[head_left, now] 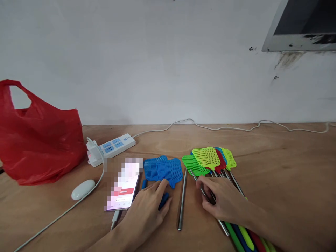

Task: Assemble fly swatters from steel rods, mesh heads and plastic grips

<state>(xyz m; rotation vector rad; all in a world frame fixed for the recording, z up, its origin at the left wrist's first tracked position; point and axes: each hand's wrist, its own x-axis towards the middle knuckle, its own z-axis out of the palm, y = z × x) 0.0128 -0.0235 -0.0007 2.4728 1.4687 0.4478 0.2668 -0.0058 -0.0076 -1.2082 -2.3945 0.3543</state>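
My left hand is curled over a blue plastic handle, part of which shows between thumb and fingers. Just beyond it lie two overlapping blue fly swatter heads, and a second blue piece pokes out by the knuckles. Between my hands a loose metal rod rests on the table. My right hand pinches another metal rod, slanted toward me. Under and behind that hand is a pile of fly swatters with yellow, green, red and blue heads; their coloured handles run beneath my right forearm.
A phone with a lit screen lies left of my left hand, its cable attached. Farther left are a white oval mouse-like object, a power strip and a red plastic bag. A white cord runs along the wall.
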